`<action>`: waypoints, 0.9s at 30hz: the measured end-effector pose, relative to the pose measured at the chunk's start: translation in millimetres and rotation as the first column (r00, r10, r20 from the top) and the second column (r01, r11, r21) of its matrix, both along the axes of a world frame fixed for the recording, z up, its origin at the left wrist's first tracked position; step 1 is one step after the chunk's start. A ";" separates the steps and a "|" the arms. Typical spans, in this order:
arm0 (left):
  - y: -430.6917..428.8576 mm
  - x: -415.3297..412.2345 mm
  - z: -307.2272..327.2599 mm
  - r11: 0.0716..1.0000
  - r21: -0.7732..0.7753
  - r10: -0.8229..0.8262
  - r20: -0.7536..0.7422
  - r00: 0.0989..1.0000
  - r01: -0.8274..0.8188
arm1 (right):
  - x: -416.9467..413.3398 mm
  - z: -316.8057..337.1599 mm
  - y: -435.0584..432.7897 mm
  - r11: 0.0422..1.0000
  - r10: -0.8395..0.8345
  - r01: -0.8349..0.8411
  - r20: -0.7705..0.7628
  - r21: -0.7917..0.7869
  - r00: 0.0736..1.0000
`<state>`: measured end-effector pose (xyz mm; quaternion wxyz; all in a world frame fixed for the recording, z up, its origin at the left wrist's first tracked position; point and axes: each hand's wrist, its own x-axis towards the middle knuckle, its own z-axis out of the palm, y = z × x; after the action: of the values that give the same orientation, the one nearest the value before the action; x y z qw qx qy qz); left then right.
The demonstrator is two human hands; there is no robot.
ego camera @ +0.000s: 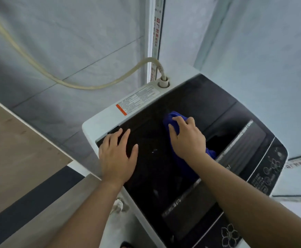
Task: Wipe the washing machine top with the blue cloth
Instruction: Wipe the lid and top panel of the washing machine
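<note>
Pressing down with fingers curled over it, the right hand (188, 138) has its grip closed on the blue cloth (174, 120), which is bunched on the dark glossy washing machine top (153, 158), near the middle of the lid; a tail of cloth shows below the wrist. The left hand (118, 154) lies flat and open on the lid's left corner, fingers spread, holding nothing. A cream hose (85, 85) loops along the tiled wall and plugs into the inlet fitting (164, 82) at the machine's back corner, clear of both hands. Beside it sits a white sticker (139, 99) with an orange stripe; its print is too small to read. The control panel (269, 169) on the right carries icons and a flower motif, text illegible. Red characters run down the window frame strip (156, 33), unreadable.
</note>
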<state>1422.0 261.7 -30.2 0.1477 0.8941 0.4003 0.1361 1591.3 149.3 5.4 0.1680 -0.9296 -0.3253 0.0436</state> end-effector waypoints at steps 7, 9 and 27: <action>1.3 -1.7 0.4 1.000 -0.012 -0.003 0.041 0.999 0.004 | -12.0 6.8 1.5 0.999 0.047 -0.046 -0.052 0.023 0.998; 1.1 -1.1 1.5 1.000 -0.021 0.011 0.046 0.999 -0.010 | -31.9 7.0 -24.4 0.988 0.149 -0.145 -0.091 0.049 0.985; 4.2 3.0 -2.9 1.000 -0.004 0.010 0.056 0.998 -0.010 | 0.3 9.1 27.5 0.993 0.121 -0.119 -0.133 0.023 0.984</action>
<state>1425.0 265.9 -33.1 0.1598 0.8876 0.4008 0.1611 1591.6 176.8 14.6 0.1935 -0.9019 -0.3691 0.1136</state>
